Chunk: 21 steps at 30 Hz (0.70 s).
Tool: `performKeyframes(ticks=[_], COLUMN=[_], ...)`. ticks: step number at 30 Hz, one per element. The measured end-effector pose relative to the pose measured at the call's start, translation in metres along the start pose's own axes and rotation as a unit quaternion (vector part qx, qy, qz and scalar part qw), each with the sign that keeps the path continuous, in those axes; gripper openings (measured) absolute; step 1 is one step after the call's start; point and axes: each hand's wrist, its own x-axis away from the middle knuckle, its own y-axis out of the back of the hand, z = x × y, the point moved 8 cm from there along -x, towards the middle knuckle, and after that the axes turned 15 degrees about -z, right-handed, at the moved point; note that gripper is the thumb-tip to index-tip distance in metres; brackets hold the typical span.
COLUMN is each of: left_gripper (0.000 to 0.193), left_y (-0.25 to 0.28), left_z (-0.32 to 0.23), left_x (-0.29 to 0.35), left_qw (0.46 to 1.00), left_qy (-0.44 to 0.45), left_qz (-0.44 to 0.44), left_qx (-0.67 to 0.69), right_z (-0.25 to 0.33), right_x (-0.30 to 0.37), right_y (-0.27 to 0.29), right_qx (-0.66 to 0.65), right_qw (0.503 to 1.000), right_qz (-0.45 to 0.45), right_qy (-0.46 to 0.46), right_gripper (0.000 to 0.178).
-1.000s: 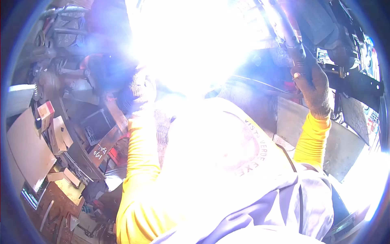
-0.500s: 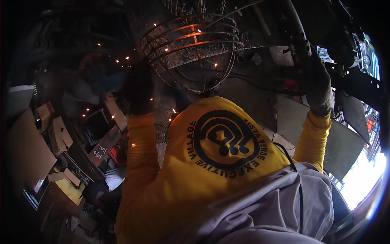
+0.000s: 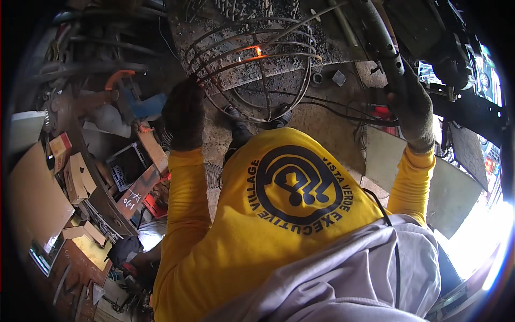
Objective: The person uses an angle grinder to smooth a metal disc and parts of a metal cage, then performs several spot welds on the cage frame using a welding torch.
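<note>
I have one view only, from the head camera, the left of the pair worn on the person's head. It looks steeply down along the yellow shirt (image 3: 268, 225) to the floor (image 3: 332, 123), so the torso fills the lower middle. The left hand (image 3: 184, 114) and right hand (image 3: 412, 107) sit in the upper half, raised well away from the lens. The wire cage (image 3: 257, 70) lies near the top. The fisheye bends edges and darkens the rim.
</note>
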Motion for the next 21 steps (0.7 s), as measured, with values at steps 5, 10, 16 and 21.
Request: performKeyframes(ticks=[5,10,16,21], left_gripper=[0.022,0.026,0.033,0.030], left_y=[0.000,0.001,-0.002,-0.003], left_z=[0.001,-0.001,0.005,-0.004], left_x=[0.000,0.001,0.007,0.006], left_qw=[0.999,0.998,0.987,0.971], left_qy=[-0.026,-0.038,-0.089,-0.167], left_qz=[0.012,0.013,0.049,0.030], left_qx=[-0.025,-0.043,-0.123,-0.168], right_z=[-0.001,-0.001,0.009,0.018], right_x=[0.001,0.000,0.000,-0.001], right_y=[0.000,-0.001,-0.001,0.001], right_qx=[0.001,0.021,0.018,0.040], right_qw=[1.000,1.000,0.999,0.993], right_qz=[-0.013,-0.001,0.000,-0.009], right_qy=[0.005,-0.001,0.047,0.115], right_gripper=[0.059,0.058,0.055,0.051])
